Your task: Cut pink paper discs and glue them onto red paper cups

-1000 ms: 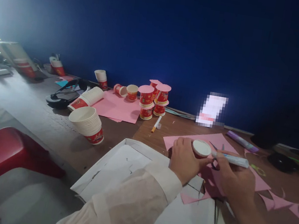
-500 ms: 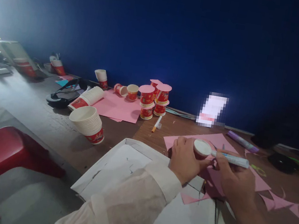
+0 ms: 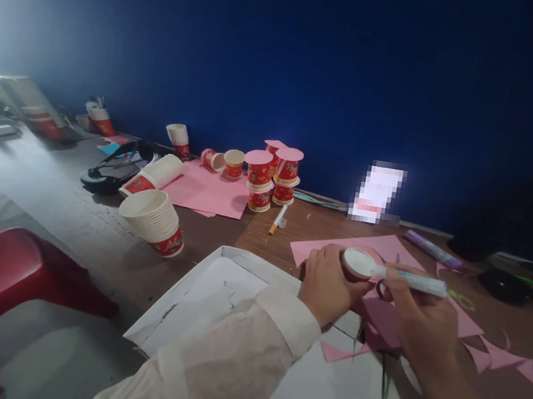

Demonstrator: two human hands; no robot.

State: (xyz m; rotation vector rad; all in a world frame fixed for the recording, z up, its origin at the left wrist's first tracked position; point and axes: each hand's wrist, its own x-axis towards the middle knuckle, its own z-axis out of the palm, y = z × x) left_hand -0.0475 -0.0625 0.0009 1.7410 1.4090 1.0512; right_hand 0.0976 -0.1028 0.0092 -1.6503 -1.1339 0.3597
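While the wider scene holds as it was a second ago, the small shift sits between the hands. Behind both hands the blue wall (image 3: 318, 66) fills the top of the view, and the table (image 3: 90, 225) runs off to the left of them. Under the left forearm lies a white sheet (image 3: 210, 298). Pink paper (image 3: 334, 249) is spread beneath and beyond both hands.

The left hand (image 3: 329, 283) is closed round a cup (image 3: 359, 263), gripping it with its white end turned up and towards the right hand. The right hand (image 3: 422, 318) pinches a pen (image 3: 413, 281) that lies nearly level. The cup has barely moved, but the pen's tip has crept from just beside the cup's edge to touching its white rim. From this I judge that the pen work on the cup is under way, not finished.

Much is hard to read. The left fingers cover the cup's side, so any marks there are hidden. The tip is too small to show whether it presses or only rests. A dark ring below the pen, between the hands, may be a scissor handle, but I cannot tell. Beyond the right hand the far corner is too dark to make out, and a patch by the wall is blurred.
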